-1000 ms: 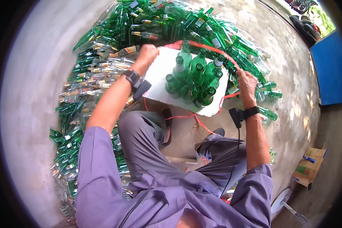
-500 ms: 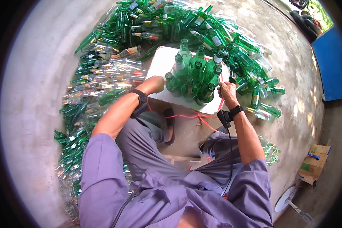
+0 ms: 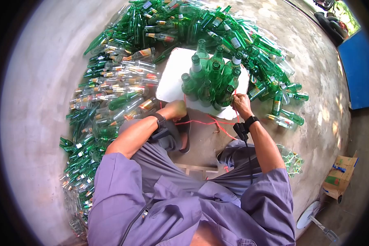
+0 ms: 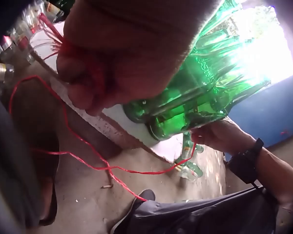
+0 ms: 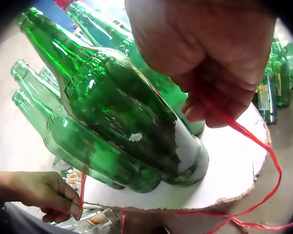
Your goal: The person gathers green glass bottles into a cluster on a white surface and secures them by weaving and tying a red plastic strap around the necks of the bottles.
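A tight group of green glass bottles (image 3: 206,92) stands upright on a white board (image 3: 173,71) in front of me. Red plastic twine (image 5: 272,163) runs around the group and trails below the board. At the board's near left edge, my left hand (image 3: 175,110) grips the twine, with frayed strands poking out of the fist in the left wrist view. My right hand (image 3: 242,105) pinches another stretch of twine at the near right, close beside the bottles. In the right wrist view, the left hand's length of twine is pulled straight at the board's edge.
Heaps of green and clear bottles (image 3: 131,78) lie around the left and far sides. More loose bottles (image 3: 278,102) lie to the right. Beyond are a cardboard box (image 3: 339,177) and a blue panel (image 3: 361,69). My sandalled feet flank the twine on the concrete floor.
Both hands have brought the twine from beyond the bottles toward me and down around the group. The left hand has since dropped below the board's near edge; the right has shifted slightly nearer.
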Available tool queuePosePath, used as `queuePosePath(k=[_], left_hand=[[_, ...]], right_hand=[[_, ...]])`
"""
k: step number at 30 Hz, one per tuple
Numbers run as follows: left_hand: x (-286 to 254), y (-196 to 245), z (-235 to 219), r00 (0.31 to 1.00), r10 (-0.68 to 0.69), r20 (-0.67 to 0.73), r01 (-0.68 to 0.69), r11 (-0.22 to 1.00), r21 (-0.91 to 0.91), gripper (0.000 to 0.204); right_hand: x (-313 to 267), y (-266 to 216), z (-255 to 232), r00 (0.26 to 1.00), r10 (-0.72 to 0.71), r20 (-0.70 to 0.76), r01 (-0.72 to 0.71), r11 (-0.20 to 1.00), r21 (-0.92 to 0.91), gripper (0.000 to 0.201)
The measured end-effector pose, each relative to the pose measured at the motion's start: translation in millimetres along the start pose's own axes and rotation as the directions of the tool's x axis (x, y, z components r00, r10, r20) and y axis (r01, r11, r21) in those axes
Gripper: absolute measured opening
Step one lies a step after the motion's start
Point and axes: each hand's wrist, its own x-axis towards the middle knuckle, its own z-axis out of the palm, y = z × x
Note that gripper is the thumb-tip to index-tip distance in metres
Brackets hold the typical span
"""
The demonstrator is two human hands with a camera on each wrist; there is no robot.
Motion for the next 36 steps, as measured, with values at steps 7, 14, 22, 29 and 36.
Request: queuePosePath(k=[7,14,22,29,36], left_hand=[[-14,20,17,0.989,-0.088,-0.116,0.008,0.827,-0.562,0.018],[19,1,41,0.866,0.192,-0.462,-0.273,0.955,-0.114,0.015],[-16,24,25,0.935,-0.113,-0.335,-0.073,0.865,-0.496,0.021],[-38,29,19,0.956,-0.174,-0.235,-0.072,0.638,-0.766,0.015],[-56,46,10,0.969,-0.182,-0.165,-0.062,0.47,-0.88,0.03]], right_hand=[[-26,17,7,0.993,0.113,0.044,-0.11,0.992,-0.065,0.026],[-47,53,25,0.917,0.198,0.347,-0.121,0.965,-0.232,0.016],[-76,72,75,0.849,-0.047,0.526,-0.002,0.996,0.091,0.021],[-114,3,104,0.776,0.143,0.615,-0.483,0.762,0.431,0.024],[-99,13,140,0.837,-0.268,0.477,0.086,0.925,0.369,0.023]])
